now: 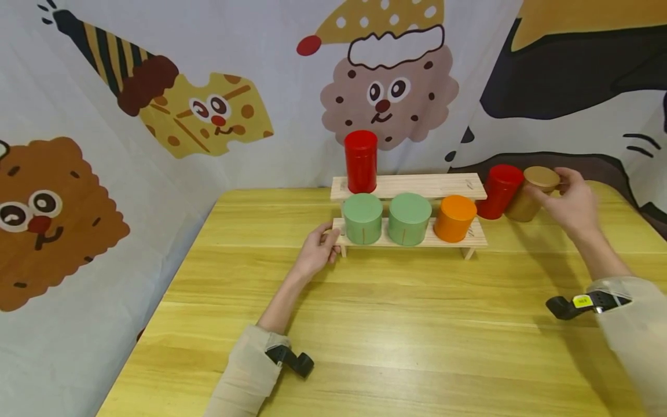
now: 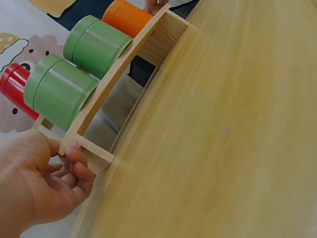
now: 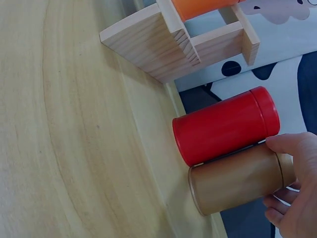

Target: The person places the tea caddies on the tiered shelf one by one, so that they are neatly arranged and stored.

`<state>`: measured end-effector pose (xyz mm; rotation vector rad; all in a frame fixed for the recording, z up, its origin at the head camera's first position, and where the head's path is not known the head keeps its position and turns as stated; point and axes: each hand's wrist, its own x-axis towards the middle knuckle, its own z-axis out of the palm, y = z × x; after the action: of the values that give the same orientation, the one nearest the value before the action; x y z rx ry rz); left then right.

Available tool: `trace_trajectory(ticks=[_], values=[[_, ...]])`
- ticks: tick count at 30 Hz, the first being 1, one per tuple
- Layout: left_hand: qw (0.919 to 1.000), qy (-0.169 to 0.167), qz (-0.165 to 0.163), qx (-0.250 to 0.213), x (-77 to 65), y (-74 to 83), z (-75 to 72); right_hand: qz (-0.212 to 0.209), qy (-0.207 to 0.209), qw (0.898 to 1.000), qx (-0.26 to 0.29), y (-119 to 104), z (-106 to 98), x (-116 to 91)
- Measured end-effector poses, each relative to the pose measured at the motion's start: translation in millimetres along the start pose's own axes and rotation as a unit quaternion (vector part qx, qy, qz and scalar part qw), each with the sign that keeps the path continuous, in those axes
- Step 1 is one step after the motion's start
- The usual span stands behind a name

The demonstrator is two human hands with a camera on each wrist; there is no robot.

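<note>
My left hand pinches the left end of the lower board of a two-step wooden rack. On that lower step stand two green canisters and an orange canister. A tall red canister is upright on the upper step, at its left end. Over at the right, my right hand grips a gold canister near its lid, thumb on one side and fingers on the other. Close beside the gold one, a second red canister stands on the table just right of the rack.
The rack stands at the back of a wooden table. Behind it hangs a cloth printed with cartoon figures. A black wrist camera is strapped to the left sleeve, another camera to the right.
</note>
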<state>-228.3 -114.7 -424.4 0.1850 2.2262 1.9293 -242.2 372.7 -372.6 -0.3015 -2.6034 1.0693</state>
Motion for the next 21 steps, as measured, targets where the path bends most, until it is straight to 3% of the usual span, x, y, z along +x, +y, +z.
trace_trajectory(ticks=[8,16,21], values=[[1.0,0.003,-0.002,-0.002,-1.0,-0.2,-0.2,-0.005,0.003,1.0,-0.008,1.7,3.1,0.9],[0.9999,-0.006,-0.014,0.0,-0.9,1.7,-1.2,0.024,0.011,1.0,0.003,-2.4,3.6,-3.4],[1.0,0.003,-0.001,-0.003,-2.2,-1.0,1.1,0.028,0.043,0.998,0.019,-4.3,2.2,-5.0]])
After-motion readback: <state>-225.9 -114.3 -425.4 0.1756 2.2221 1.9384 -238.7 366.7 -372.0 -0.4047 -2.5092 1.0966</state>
